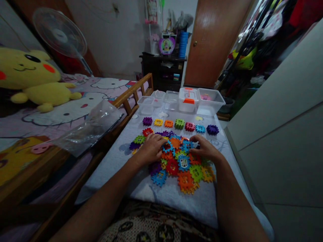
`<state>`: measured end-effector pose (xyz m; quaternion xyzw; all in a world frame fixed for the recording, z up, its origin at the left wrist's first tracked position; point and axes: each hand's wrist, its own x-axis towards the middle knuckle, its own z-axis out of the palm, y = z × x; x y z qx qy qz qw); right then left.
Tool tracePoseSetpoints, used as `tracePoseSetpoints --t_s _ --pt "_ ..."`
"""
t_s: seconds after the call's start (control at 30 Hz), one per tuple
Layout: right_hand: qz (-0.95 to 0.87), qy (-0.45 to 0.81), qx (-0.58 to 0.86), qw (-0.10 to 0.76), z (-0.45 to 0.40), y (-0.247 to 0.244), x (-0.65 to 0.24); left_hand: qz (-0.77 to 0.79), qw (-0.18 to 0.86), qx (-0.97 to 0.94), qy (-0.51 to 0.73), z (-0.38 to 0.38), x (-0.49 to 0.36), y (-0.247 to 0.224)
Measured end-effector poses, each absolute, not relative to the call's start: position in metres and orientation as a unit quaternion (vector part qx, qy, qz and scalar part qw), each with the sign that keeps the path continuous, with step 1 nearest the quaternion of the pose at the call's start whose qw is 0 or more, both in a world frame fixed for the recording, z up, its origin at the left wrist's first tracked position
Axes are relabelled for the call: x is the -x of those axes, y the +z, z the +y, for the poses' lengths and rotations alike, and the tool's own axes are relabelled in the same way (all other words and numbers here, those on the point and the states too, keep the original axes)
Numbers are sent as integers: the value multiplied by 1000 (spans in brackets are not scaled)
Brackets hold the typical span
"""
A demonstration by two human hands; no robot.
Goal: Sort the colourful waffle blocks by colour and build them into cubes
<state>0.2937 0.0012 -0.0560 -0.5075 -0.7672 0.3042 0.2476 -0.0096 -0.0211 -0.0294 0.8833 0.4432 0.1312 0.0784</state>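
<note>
A heap of colourful interlocking plastic toy blocks, with notched edges and window-like grids, covers the middle of the cloth-covered table. My left hand [151, 148] is closed on a light-blue block [167, 147] at the heap's upper left. On the other side, my right hand [206, 148] pinches a blue block [186, 146] between thumb and fingers. Between the hands lies an orange block [175, 143]. Nearer me are a red block [172, 167], a blue windowed block [184, 162] and an orange block [185, 180]. Some blocks under my hands are hidden.
Behind the heap runs a row of small block groups sorted by colour, such as the green stack [179, 124]. Clear plastic boxes [210, 101] and a lidded box with orange clips [188, 100] line the far edge. A wooden bed rail [131, 97] borders the left, a cabinet [282, 127] the right.
</note>
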Motion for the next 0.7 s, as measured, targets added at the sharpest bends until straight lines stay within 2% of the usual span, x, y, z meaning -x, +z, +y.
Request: tracePoseSetpoints --t_s 0.37,0.5,0.7 --pt "-663 433 494 359 1 -56 -284 455 113 -870 154 -28 3 -33" --pt "-633 454 494 387 1 -53 -281 459 108 -855 216 -28 -1 -33" --pt "-589 476 496 424 1 -54 -279 422 184 -841 283 -36 -28 -13"
